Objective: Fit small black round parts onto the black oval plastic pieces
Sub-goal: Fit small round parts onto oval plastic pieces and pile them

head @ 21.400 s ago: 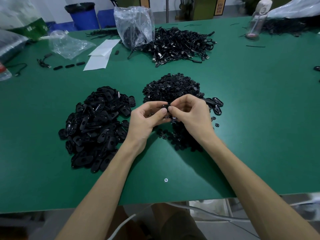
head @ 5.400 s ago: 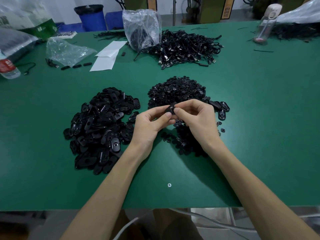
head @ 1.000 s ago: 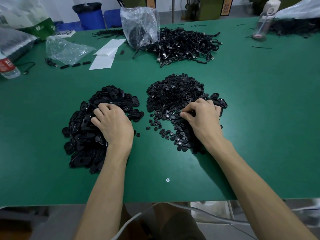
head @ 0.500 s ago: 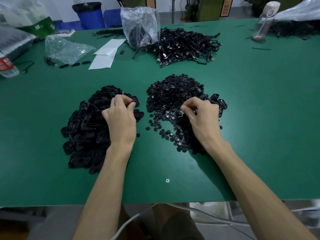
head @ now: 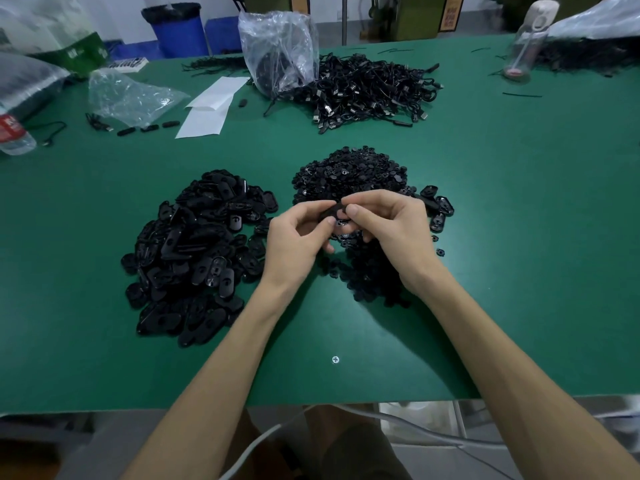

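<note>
Both hands have been lifted off their heaps and brought together since half a second ago, the left hand (head: 298,237) away from the heap of black oval plastic pieces (head: 194,251), the right hand (head: 391,230) away from the heap of small black round parts (head: 346,174). One black oval plastic piece (head: 329,213) is now pinched between the left thumb and curled fingers and held clear of the green table top (head: 519,237), over the near side of the round-part heap. It is met at its right end by the right thumb and forefinger, which are closed on it while the other fingers are curled beneath. Whether a round part is trapped under those pads cannot be told; it would be hidden there. The piece is probably held up close and central so that a socket can be lined up by sight and touch, with anything dropped falling back onto the heap. Only a dark, matt, flattish sliver of the piece is shown — no socket can be made out. A few loose oval pieces (head: 438,209) are seen just right of the right hand, perhaps set aside as done.
</note>
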{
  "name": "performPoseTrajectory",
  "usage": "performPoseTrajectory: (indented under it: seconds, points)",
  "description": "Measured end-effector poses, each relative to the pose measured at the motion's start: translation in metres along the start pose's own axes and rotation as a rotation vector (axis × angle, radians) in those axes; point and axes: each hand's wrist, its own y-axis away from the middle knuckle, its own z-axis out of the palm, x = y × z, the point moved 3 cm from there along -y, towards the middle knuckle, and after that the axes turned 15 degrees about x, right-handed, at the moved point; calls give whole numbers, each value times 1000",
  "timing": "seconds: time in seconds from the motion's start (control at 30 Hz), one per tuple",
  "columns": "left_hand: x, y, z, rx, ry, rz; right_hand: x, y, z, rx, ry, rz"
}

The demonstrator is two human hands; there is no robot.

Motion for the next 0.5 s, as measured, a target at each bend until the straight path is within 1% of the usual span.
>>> performPoseTrajectory:
  seconds: [0.1, 0.2, 0.33, 0.5]
  points:
    - [-2, -2, -2, -12, 58, -73, 3, 0, 0, -4, -70, 98]
    - [-3, -1, -4, -15, 116, -117, 3, 0, 1, -7, -104, 147]
    - [-4, -2, -5, -18, 172, -157, 3, 0, 0, -6, -125, 169]
    - [-6, -2, -6, -35, 223, -201, 4, 0, 1, -25, -93, 167]
